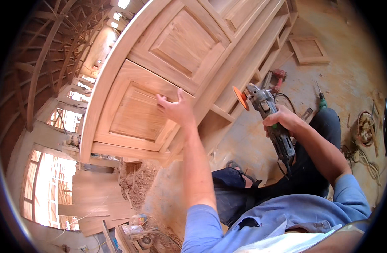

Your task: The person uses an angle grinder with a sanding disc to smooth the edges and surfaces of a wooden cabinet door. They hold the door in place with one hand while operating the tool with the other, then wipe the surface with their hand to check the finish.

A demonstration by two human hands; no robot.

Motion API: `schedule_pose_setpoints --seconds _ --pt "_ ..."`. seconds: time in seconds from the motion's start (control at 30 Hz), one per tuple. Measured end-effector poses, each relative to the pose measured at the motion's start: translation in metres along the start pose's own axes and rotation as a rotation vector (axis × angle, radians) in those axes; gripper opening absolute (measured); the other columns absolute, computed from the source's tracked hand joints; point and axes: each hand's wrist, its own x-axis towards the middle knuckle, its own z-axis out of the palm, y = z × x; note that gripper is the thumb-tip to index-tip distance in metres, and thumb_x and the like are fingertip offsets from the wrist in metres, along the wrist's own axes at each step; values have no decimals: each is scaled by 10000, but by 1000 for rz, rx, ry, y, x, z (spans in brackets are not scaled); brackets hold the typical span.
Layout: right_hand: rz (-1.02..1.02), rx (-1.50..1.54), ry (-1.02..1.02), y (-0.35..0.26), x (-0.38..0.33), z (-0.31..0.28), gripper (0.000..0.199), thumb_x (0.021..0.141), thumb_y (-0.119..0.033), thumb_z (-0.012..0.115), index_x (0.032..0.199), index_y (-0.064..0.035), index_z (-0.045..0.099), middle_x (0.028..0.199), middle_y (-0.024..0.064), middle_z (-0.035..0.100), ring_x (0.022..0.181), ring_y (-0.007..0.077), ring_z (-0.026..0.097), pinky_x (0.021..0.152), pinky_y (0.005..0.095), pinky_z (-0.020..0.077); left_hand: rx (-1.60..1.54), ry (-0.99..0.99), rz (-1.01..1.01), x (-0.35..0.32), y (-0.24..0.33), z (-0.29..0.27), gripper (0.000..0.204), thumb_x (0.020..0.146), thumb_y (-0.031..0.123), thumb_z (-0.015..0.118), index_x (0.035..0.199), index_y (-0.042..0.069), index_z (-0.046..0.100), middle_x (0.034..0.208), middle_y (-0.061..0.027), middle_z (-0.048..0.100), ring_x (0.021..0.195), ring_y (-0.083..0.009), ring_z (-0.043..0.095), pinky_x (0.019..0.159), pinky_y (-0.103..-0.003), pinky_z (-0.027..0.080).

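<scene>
A pale wooden cabinet [227,80] with framed panel doors rises in front of me. My left hand [177,109] reaches out to the lower left door [136,111], its fingers apart against or just over the door's frame and panel edge. In my right hand [282,119] I grip a grey angle grinder [267,105] by its body. Its orange sanding disc [240,98] points up and left, standing apart from the cabinet's open shelf compartments [216,126]. The grinder's lower end hangs near my right thigh.
A loose wooden panel frame [309,50] lies on the floor at the upper right. Nearby are a red power tool [279,79] and a green-handled tool [322,101]. A round container [365,128] and cords [368,164] lie far right. Sawdust [136,179] and boards [94,198] are lower left.
</scene>
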Motion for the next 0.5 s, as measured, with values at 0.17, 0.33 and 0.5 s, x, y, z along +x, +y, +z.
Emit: schedule_pose_setpoints --seconds 0.17,0.33,0.5 --pt "25 15 16 4 0 1 381 739 -68 745 1031 0 509 812 148 630 660 269 667 637 443 614 -115 41 -254 6 5 25 893 777 293 897 1442 -63 418 1199 -211 571 1106 -373 560 953 -496 465" --pt "33 20 34 -2 -2 -9 385 738 -64 748 1037 -16 510 844 138 606 688 257 659 644 441 617 -134 131 -354 9 13 35 877 787 264 891 1437 -74 410 1225 -247 543 1086 -376 582 924 -484 509" --pt "44 56 38 -8 -4 -15 401 741 -59 749 1058 -31 504 847 123 605 681 244 655 649 435 617 -173 138 -429 12 27 35 851 830 176 848 1488 -58 361 1313 -237 489 1157 -377 575 954 -476 514"
